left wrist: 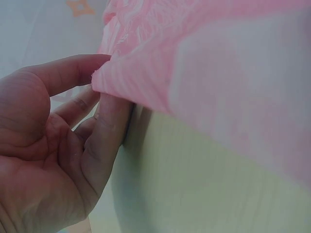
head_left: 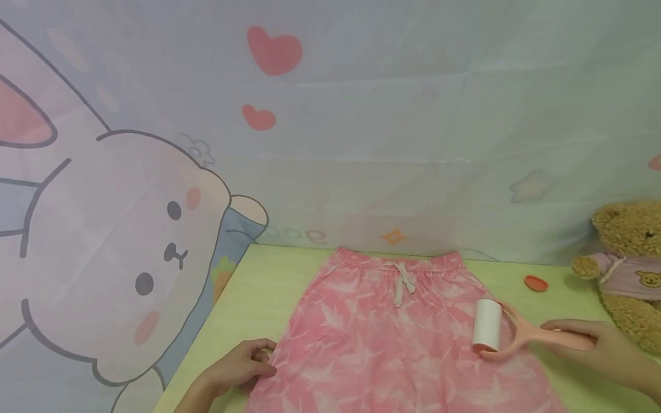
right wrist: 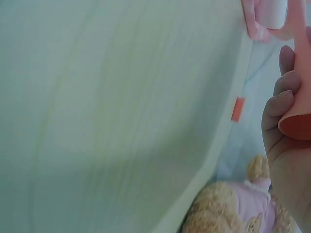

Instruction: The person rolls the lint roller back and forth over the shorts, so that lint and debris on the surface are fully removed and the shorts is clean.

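Observation:
A pink garment [head_left: 372,332] with pale leaf-like marks, a gathered waist and a white drawstring [head_left: 405,281] lies flat; whether it is a skirt or wide shorts I cannot tell. On its left side my left hand [head_left: 234,367] pinches the edge of the cloth, lifted a little in the left wrist view, where the hand [left wrist: 43,145] has its fingertips at the fabric. My right hand [head_left: 609,355] grips the peach handle of a lint roller [head_left: 487,324], whose white roll is at the garment's right side. The right wrist view shows fingers curled round the handle [right wrist: 303,82].
Beyond the garment, a small orange oval cap [head_left: 536,283] lies on the yellow-green table [head_left: 289,261]. A teddy bear [head_left: 630,281] in a pink shirt sits at the right edge. Behind hangs a printed cloth [head_left: 387,126] with a rabbit and hearts.

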`<state>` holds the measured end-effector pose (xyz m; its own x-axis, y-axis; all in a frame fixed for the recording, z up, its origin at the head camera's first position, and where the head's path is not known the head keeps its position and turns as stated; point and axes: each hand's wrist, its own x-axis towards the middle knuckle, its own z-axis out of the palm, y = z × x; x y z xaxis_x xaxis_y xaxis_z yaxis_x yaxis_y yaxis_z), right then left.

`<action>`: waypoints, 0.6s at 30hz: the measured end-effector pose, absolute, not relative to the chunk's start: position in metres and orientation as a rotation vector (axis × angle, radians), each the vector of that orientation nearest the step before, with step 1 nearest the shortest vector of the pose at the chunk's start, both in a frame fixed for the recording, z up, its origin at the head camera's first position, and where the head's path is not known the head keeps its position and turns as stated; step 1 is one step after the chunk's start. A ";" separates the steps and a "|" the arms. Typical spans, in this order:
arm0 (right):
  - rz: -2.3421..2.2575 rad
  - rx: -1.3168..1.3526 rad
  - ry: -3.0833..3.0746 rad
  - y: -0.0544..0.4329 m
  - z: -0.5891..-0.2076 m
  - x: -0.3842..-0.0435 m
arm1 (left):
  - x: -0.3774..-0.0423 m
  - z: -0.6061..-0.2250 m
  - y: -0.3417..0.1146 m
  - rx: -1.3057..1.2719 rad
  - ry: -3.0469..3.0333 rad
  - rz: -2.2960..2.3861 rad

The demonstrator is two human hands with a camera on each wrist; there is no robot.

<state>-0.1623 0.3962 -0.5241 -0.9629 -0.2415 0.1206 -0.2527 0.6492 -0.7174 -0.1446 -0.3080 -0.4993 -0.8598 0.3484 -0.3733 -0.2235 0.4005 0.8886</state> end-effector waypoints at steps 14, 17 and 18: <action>1.232 0.271 -2.891 0.413 -0.518 -0.151 | -0.145 -0.498 -0.308 0.125 2.153 1.474; 1.150 0.263 -2.915 0.410 -0.517 -0.154 | -0.145 -0.498 -0.308 0.127 2.153 1.471; 1.140 0.259 -2.922 0.408 -0.517 -0.155 | -0.145 -0.498 -0.308 0.128 2.154 1.470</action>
<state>-0.1551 0.4082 -0.5166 -0.9865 -0.1546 0.0546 -0.1507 0.7239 -0.6733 -0.1451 -0.3079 -0.4982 -0.8582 0.3599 -0.3660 -0.2096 0.4050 0.8899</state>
